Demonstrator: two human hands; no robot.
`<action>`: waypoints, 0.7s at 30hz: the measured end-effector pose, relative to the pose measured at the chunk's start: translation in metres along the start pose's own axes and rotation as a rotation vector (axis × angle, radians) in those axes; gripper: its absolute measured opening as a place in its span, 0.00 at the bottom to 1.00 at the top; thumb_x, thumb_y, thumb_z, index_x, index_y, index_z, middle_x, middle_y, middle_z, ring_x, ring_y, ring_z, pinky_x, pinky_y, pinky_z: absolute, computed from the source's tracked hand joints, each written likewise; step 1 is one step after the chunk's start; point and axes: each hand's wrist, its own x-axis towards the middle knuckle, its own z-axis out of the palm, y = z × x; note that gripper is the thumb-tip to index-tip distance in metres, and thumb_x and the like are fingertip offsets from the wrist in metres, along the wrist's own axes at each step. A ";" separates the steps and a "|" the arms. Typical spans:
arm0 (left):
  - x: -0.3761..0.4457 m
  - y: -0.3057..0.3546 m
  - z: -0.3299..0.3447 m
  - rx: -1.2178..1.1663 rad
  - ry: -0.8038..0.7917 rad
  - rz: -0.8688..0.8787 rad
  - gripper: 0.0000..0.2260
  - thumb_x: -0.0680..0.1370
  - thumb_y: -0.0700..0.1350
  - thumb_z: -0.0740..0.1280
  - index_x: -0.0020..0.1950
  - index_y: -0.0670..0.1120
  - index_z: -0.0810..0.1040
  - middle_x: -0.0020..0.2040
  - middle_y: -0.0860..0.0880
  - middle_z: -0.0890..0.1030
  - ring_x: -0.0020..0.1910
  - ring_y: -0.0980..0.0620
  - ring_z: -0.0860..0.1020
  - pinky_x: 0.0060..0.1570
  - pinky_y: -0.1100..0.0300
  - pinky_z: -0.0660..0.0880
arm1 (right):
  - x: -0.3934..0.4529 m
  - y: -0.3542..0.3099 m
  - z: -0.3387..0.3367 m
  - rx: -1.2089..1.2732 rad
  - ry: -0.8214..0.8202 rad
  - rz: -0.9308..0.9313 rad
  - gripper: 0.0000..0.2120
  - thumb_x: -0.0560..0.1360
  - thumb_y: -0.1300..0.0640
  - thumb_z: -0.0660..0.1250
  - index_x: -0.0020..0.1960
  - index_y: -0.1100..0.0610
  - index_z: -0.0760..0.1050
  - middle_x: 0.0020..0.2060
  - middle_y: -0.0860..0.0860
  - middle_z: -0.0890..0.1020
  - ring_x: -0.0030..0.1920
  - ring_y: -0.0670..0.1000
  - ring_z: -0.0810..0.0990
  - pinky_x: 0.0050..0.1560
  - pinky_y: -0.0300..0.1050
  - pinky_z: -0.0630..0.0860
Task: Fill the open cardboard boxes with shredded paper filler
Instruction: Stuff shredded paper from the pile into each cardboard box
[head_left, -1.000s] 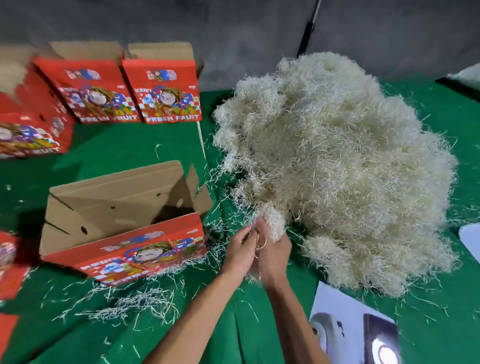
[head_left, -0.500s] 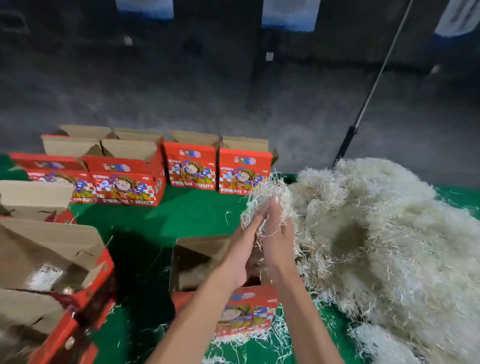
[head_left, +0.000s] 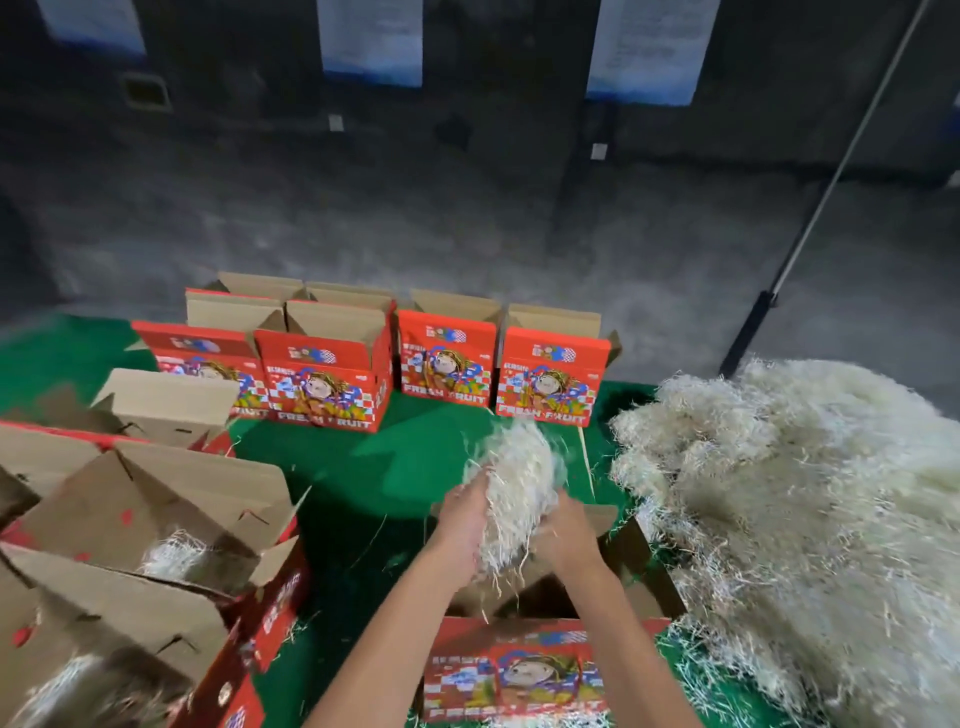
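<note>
Left hand (head_left: 462, 519) and right hand (head_left: 563, 535) clasp a clump of shredded paper filler (head_left: 514, 499) between them, fingers curled against it, above the open red fruit box (head_left: 511, 670) at lower centre. Bulk filler pile (head_left: 800, 519) lies at right on the green bench (head_left: 374, 467). Boxes at lower left (head_left: 156, 561) contain filler.
</note>
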 end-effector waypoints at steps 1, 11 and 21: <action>0.001 -0.014 0.001 0.080 0.002 -0.039 0.33 0.80 0.61 0.62 0.80 0.48 0.56 0.76 0.43 0.65 0.71 0.41 0.70 0.73 0.42 0.63 | -0.002 0.012 0.009 -0.207 -0.093 0.041 0.11 0.80 0.62 0.62 0.61 0.59 0.74 0.56 0.55 0.80 0.56 0.55 0.81 0.55 0.46 0.78; -0.005 -0.118 -0.014 0.276 0.393 0.145 0.29 0.84 0.56 0.55 0.81 0.48 0.52 0.80 0.52 0.59 0.78 0.51 0.57 0.76 0.53 0.52 | -0.096 0.077 0.114 -0.200 0.372 -0.149 0.18 0.70 0.63 0.68 0.60 0.59 0.80 0.57 0.53 0.83 0.56 0.56 0.82 0.62 0.54 0.72; 0.019 -0.126 -0.032 0.603 0.453 0.505 0.07 0.83 0.57 0.56 0.50 0.55 0.67 0.40 0.59 0.73 0.41 0.72 0.73 0.41 0.75 0.68 | -0.071 0.062 0.122 -0.112 0.243 -0.071 0.10 0.79 0.61 0.64 0.59 0.57 0.77 0.52 0.53 0.80 0.47 0.60 0.82 0.45 0.53 0.76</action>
